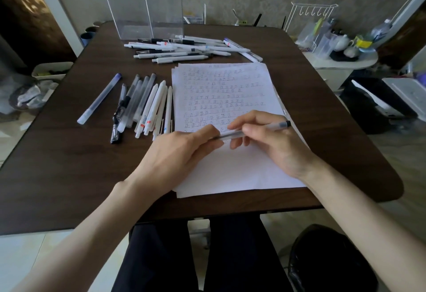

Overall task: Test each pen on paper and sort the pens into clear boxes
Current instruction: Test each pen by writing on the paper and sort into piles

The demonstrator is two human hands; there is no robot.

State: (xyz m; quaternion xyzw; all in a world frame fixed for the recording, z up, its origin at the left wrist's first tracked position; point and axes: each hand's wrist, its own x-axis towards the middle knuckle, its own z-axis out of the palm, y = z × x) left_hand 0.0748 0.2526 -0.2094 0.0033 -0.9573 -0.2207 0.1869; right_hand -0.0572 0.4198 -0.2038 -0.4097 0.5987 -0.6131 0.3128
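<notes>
Head view: both hands held one clear pen (232, 134) level, just above the paper (230, 171) near the table's (69, 165) near edge. Left hand (184, 151) pinched one end and right hand (272, 139) wrapped the barrel. Likely pulling a cap off or pushing it on, couldn't tell which. Paper sat central, rows of test marks filling its far half. Counts: 2 tall clear boxes (143, 3) at the far edge, both looked empty. Far pile (191, 47) was roughly 15 pens, overlapping, so not exact. The row (143, 107) left of the paper was about 10. 1 lone pen (99, 99) lay beyond it, towards the left edge.
</notes>
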